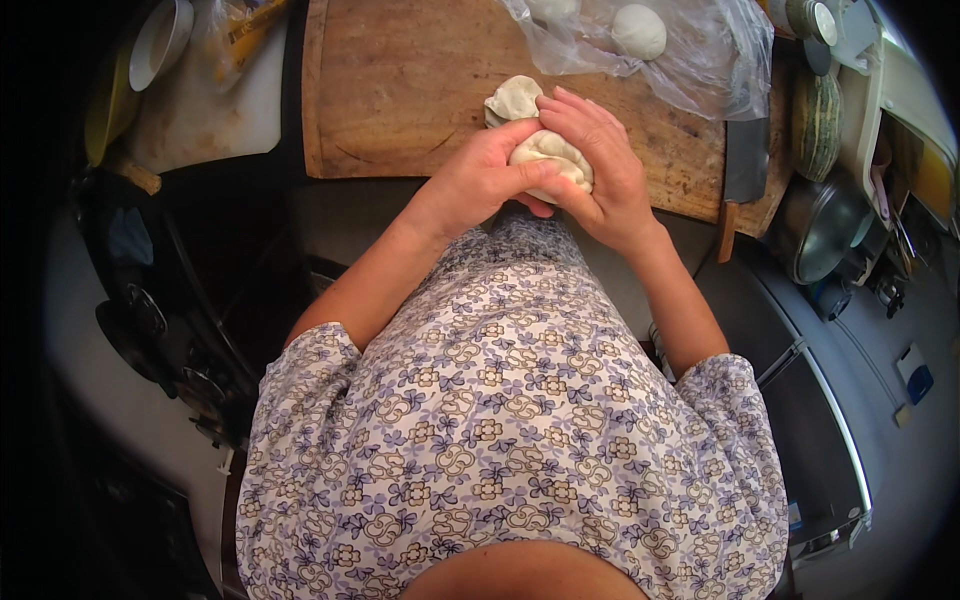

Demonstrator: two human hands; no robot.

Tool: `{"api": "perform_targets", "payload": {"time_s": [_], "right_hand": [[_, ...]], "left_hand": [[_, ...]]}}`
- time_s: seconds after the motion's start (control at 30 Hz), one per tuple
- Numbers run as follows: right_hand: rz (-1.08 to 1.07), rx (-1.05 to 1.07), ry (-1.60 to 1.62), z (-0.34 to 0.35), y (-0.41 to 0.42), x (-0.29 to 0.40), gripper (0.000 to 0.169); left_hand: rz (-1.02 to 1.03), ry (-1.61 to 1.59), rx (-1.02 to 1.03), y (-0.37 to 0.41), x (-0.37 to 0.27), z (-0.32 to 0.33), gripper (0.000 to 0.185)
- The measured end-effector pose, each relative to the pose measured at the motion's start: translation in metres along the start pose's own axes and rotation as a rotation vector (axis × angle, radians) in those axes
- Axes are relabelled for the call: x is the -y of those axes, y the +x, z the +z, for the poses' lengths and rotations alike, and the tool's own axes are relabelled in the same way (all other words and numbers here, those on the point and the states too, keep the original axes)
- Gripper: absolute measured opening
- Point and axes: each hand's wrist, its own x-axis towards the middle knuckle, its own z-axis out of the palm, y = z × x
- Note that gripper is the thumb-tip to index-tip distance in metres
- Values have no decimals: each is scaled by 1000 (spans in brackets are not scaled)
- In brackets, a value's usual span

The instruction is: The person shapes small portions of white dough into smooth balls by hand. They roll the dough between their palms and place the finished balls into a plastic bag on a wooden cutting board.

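Between my two hands, near the front edge of the wooden board (397,97), is a folded lump of pale dough (551,157). My left hand (484,176) cups it from the left with the thumb across its face. On the other side my right hand (607,165) wraps around it, fingers pointing away from me. A second piece of dough (515,100) lies on the board just beyond my fingertips. Farther back, a smooth round dough ball (639,32) and part of another (553,6) sit under or in a clear plastic bag (697,67).
A cleaver (746,161) lies at the board's right, its wooden handle past the front edge. Beyond it are a striped green squash (817,126) and a metal bowl (821,232). At left, a white cutting board (247,112) holds a plastic bag, with a white bowl (161,45) beside.
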Motion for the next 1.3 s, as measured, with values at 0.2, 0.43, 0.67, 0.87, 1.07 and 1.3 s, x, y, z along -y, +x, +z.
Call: {"api": "perform_targets", "payload": {"time_s": [0.2,0.43,0.67,0.87,1.07,1.3], "right_hand": [[48,-255,7,23,-7,-7,20],[169,33,238,20,-12,10,67],[280,132,297,-3,-6,9,75],[152,-22,223,3,-5,9,42],[343,-286,374,32,-15,5,22],[239,-73,215,26,-20,7,63]], "left_hand": [[128,-540,-98,-8,20,13,54],[134,-449,-339,9,41,11,44],[197,-40,-197,1,17,19,34],[71,-148,-140,1,11,19,53],[149,-569,-152,-2,17,23,51],[156,-399,-327,10,41,18,37]]}}
